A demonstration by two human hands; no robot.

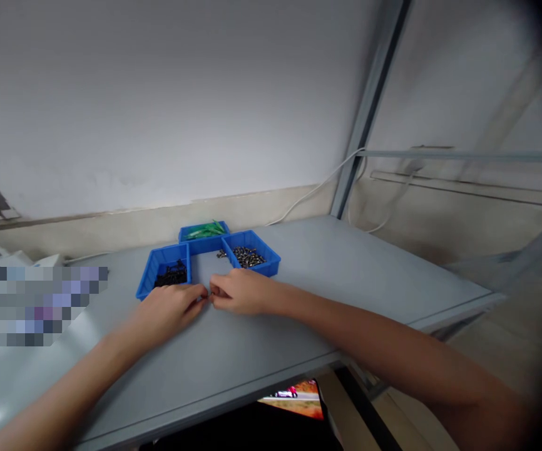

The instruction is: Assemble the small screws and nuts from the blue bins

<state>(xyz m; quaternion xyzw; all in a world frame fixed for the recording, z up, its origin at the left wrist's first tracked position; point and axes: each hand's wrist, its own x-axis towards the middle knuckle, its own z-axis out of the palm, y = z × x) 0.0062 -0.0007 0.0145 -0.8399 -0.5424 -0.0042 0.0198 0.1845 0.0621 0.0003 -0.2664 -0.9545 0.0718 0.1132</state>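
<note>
Over the grey table, my left hand and my right hand meet fingertip to fingertip. Both are closed in a pinch; whatever small thing lies between the fingers is too small to make out. Just behind my left hand stands a blue bin with small black parts in it. Behind my right hand is another blue bin, holding shiny metal parts. A third blue bin at the back contains green strips. A few metal pieces lie beside the right bin.
The grey table runs along a white wall. A metal post rises at its back right corner, with a white cable beside it. A blurred-out patch covers things at left. Below the front edge a lit screen shows.
</note>
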